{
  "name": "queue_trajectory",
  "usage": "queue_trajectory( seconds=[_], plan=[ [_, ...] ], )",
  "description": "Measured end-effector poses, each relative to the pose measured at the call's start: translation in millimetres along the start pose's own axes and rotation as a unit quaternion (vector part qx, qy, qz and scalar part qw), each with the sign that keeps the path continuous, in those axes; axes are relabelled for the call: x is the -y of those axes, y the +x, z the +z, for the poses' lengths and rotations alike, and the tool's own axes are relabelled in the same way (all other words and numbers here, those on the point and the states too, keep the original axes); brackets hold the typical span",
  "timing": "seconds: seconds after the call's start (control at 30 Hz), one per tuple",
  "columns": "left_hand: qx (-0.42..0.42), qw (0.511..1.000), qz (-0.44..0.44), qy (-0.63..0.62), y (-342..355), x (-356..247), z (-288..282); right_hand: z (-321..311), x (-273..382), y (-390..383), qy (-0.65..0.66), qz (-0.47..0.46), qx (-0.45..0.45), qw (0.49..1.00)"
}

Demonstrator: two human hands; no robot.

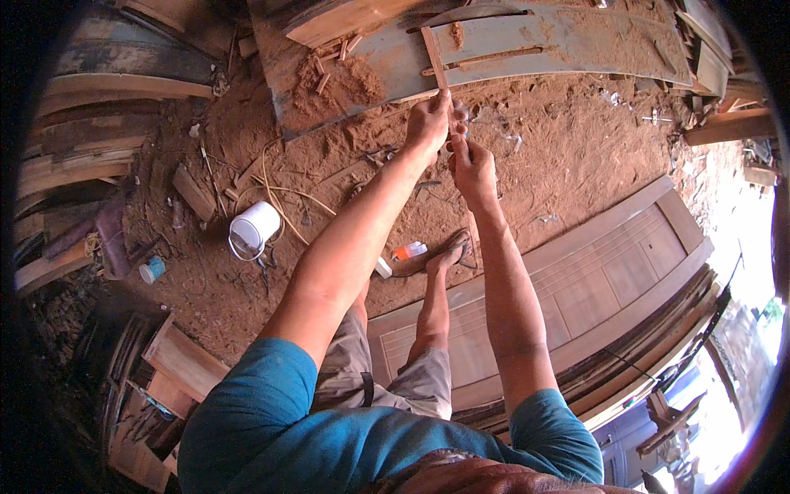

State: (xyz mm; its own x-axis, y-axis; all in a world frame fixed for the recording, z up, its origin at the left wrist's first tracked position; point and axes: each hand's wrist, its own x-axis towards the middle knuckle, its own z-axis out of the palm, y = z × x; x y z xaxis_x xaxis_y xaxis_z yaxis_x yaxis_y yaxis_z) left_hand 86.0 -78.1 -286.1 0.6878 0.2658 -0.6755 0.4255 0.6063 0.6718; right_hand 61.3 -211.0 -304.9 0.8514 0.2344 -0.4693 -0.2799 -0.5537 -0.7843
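A long, thin wooden strip extends away from me over the near edge of a grey metal work table with slots in its top. My left hand is closed around the strip just short of that edge. Right beside and slightly nearer, my right hand also grips it, thumb up along the wood. The strip's near part passes below the right hand and is partly hidden by the forearm. Sawdust and small offcuts lie on the table's left part.
Sawdust covers the ground, where a white bucket, a hose or cord and an orange-and-white container lie. A panelled wooden door rests at the right. Stacked boards line the left; a board lies at the table's far left.
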Motion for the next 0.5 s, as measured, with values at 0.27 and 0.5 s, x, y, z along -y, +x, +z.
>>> queue_trajectory(
  seconds=[0.27, 0.5],
  plan=[
    [0.004, 0.999, -0.007, -0.05, -8, 9, -15, -2, 32, -35, -0.021, 0.054, 0.044, 0.997],
    [0.08, 0.997, 0.001, 0.005, -94, -34, -37, -124, 152, -87, -0.282, -0.025, -0.016, 0.959]
  ],
)
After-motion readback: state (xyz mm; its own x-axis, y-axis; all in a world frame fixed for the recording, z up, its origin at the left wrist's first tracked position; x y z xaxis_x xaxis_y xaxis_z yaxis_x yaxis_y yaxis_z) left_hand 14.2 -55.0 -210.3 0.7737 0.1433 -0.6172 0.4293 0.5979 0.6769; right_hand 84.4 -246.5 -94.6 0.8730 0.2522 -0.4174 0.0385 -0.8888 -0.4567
